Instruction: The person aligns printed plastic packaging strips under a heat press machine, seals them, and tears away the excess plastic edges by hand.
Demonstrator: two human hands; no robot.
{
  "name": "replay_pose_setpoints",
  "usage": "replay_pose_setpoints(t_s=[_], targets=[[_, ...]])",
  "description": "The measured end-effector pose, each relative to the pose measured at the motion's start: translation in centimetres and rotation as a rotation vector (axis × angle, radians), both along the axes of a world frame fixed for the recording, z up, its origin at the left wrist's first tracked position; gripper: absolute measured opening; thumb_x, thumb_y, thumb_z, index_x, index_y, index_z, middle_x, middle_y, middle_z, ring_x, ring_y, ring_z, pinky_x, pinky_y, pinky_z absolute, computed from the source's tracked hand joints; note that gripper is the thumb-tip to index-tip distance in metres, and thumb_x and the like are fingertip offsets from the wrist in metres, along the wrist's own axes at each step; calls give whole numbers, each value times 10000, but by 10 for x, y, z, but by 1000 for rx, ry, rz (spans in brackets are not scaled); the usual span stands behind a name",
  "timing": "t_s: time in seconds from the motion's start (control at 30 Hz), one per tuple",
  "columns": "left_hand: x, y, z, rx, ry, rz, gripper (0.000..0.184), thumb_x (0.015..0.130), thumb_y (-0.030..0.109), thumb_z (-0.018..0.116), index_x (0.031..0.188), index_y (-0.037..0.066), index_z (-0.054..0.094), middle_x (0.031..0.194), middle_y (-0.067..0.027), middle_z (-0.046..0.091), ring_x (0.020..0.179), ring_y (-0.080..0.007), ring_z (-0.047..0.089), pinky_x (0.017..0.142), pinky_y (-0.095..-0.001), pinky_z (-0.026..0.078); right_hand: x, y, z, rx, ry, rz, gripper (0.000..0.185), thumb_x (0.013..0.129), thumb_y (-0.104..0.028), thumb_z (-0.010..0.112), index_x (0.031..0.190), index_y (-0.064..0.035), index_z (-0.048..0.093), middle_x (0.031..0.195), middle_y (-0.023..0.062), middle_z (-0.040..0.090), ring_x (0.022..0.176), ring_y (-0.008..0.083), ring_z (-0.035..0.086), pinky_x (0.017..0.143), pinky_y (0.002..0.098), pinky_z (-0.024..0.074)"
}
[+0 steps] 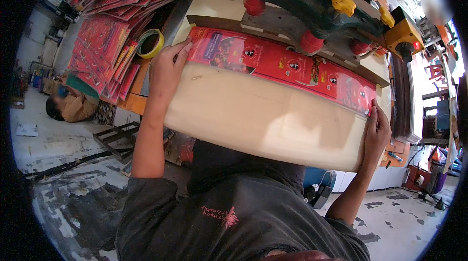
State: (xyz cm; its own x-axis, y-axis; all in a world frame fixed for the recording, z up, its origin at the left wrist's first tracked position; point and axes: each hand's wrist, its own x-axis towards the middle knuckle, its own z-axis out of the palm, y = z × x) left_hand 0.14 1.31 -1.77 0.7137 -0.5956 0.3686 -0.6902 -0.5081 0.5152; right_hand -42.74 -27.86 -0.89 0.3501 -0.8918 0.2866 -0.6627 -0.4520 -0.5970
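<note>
Glossy red printed strip (280,62) lay along smooth, pale board (243,107).
Left hand (166,70) and right hand (378,131), set wide apart, touched the strip's opposite ends; grip closure could not be determined. Bare board extended to a curved near edge; a dark-green machine (295,0) stood beyond.

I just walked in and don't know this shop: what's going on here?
One person has both hands on a red printed strip: the left hand at its left end, the right hand at its right. The red printed strip lies across a pale board, just in front of a dark-green machine. Off to the left are a pile of red printed sheets and a yellow tape roll.
</note>
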Motion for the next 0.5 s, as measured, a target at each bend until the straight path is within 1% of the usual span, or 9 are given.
replay_pose_setpoints(t_s=[0.13,0.2,0.33,0.43,0.5], targets=[[1,0,-2,-33,-40,-29,351,1011,321,606,1198,53,735,963,-235,701,890,-380,678,799,-429,519,0,0,0,-1,12,-3,337,1054,-217,550,1280,-6,684,1224,179,714,1127,243,683,979,352,514],[-1,0,1,-14,9,-3,355,1012,322,604,1193,45,734,991,-236,706,915,-386,680,817,-431,520,0,0,0,0,10,0,336,1053,-217,551,1281,-9,684,1226,177,714,1128,242,684,980,352,514],[-2,0,2,-3,18,7,351,1014,313,602,1196,43,732,995,-237,705,915,-385,679,817,-430,521,1,0,1,-8,24,-11,332,1051,-214,555,1277,-10,687,1223,173,718,1123,233,688,976,353,515],[-1,0,0,-40,-2,-17,342,1014,304,602,1202,51,731,993,-237,704,909,-384,680,811,-429,521,1,0,1,-8,18,-10,330,1050,-214,559,1273,-9,690,1214,170,722,1116,228,691,969,348,518],[-4,0,4,5,19,6,337,1014,298,601,1208,56,731,992,-235,704,905,-382,681,808,-427,521,1,0,1,-6,13,-9,328,1049,-214,562,1270,-9,691,1210,169,724,1113,225,692,964,344,520]])
